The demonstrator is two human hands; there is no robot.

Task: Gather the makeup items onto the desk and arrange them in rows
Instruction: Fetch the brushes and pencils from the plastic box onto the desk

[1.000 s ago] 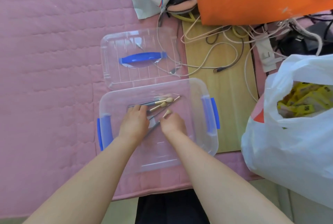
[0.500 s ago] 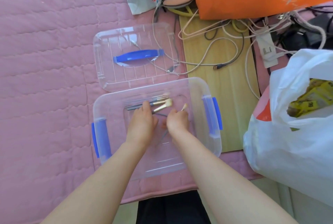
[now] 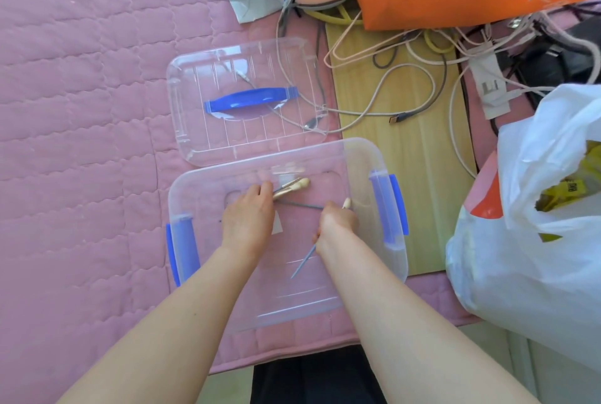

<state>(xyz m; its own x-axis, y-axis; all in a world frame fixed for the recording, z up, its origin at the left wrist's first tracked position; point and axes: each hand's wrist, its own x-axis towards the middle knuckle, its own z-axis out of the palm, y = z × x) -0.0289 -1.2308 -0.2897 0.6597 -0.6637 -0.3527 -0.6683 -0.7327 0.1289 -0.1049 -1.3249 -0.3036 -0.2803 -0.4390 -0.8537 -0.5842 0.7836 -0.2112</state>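
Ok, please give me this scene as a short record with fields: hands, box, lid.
left hand: holds brushes inside the box
right hand: holds one brush, handle toward the person
box: clear, open, on pink quilt
lid: off, beyond the box
bag: white, right of the box

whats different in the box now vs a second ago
The right hand has closed round one grey-handled makeup brush and drawn it right, away from the others. The left hand grips the remaining cream-tipped brushes, now bunched. The clear plastic box and its blue-handled lid stayed put.
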